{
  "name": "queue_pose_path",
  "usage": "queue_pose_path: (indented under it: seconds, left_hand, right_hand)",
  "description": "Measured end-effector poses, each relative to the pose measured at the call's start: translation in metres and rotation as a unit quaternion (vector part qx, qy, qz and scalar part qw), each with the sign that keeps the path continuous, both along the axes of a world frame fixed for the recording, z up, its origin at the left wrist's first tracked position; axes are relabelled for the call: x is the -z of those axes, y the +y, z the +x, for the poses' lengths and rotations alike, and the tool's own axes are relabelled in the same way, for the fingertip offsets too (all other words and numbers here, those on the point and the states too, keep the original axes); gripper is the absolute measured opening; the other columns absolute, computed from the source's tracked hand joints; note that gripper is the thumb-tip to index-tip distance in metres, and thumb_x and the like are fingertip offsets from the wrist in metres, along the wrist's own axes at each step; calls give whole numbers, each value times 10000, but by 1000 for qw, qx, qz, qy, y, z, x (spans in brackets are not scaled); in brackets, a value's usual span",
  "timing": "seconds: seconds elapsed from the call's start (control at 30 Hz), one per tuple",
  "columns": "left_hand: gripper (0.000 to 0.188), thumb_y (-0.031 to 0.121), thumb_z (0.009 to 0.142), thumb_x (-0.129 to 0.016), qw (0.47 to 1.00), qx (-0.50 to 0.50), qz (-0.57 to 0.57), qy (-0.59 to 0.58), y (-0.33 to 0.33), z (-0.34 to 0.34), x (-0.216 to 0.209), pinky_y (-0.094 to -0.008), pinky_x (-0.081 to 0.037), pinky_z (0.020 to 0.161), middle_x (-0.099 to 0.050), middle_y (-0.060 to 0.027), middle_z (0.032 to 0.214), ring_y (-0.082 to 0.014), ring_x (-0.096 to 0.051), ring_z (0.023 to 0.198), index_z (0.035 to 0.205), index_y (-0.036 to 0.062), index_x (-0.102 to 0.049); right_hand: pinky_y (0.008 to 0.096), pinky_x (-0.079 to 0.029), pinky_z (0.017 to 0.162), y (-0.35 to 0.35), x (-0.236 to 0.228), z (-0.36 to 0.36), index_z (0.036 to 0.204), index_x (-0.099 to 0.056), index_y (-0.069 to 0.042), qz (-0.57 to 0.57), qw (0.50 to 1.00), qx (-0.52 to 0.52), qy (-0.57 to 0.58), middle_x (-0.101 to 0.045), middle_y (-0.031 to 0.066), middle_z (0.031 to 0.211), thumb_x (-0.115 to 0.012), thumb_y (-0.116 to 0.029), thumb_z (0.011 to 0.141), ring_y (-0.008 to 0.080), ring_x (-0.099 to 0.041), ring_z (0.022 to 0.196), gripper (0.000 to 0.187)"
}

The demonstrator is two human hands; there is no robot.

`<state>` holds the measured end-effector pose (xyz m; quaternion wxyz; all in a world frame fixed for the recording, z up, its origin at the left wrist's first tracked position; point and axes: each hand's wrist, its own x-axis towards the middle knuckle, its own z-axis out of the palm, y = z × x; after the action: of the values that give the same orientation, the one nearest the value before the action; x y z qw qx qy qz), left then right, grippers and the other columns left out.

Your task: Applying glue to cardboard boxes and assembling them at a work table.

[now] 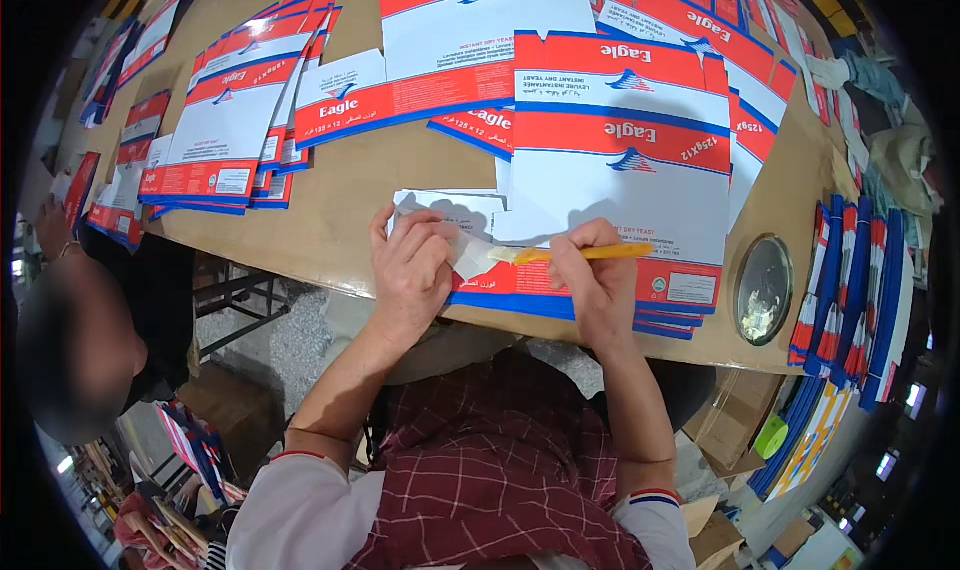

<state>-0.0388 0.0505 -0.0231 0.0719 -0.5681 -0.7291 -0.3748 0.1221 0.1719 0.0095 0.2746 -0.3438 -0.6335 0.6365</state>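
Far left, a co-worker's hand (50,225) is showing beside more printed packaging, what it's doing too small to tell. Next along, a fanned stack of flat red, white and blue printed cardboard cartons (225,120) is lying on the brown tabletop (340,192). Near the table's front edge, the person's left hand (416,260) is curling its fingers and pinching a thin, pale, sheet-like piece (472,259), which is sitting between the two hands, over the printed cardboard. The slim yellow-handled brush (540,256) is pointing leftward, its pale tip meeting or overlapping that piece; contact is hard to confirm. The right hand (600,285) is grasping the brush handle between thumb and fingers. Step in hand is looking like brushing something onto the piece; next move is probably calling for a steady left pinch and a light, even stroke. Behind, larger flat red, white and blue cartons (620,200) are overlapping. Farther right, a round, shiny metal-looking dish (740,305) is resting near the table edge, with upright blue-edged carton bundles (845,280) standing beyond it.
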Motion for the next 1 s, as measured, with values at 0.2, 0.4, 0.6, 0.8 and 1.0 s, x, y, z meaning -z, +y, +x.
queue_pose_path:
  seconds: [0.2,0.4,0.6,0.8,1.0]
  left_hand:
    - [254,-151,538,-517,1000,-1,3,-26,-2,0,1,-458,-317,938,-596,-45,801,-235,-583,882,651,71,-469]
    - [214,-111,517,-522,999,-2,17,-40,0,-2,3,-459,-317,925,-588,-43,782,-227,-581,868,620,67,-462]
    - [224,-121,519,-515,998,-6,19,-52,0,0,2,-451,-314,937,-595,-43,784,-231,-585,873,623,70,-461]
    - [237,-140,539,-510,998,-14,20,-64,-2,2,3,-450,-314,952,-598,-40,777,-235,-589,876,626,73,-455]
    - [254,-156,550,-510,996,-14,32,-80,-3,0,3,-462,-319,961,-609,-47,778,-252,-594,863,641,74,-453]
  right_hand:
    - [177,-356,490,9,-2,-4,742,-464,-50,-96,992,36,68,-491,-7,565,-554,-126,852,34,-445,498,161]
    - [157,-362,462,9,7,-11,767,-467,-54,-79,992,46,83,-511,3,543,-527,-189,891,30,-464,470,192]
    - [164,-355,437,7,14,-10,768,-472,-53,-17,997,35,65,-500,1,531,-517,-225,900,38,-463,459,222]
    - [171,-353,430,6,9,-10,763,-465,-50,-17,1000,-3,15,-486,-2,521,-505,-223,906,42,-461,456,228]
    - [171,-352,422,9,15,-6,751,-445,-59,-82,991,55,86,-484,-3,517,-501,-229,908,34,-442,444,238]
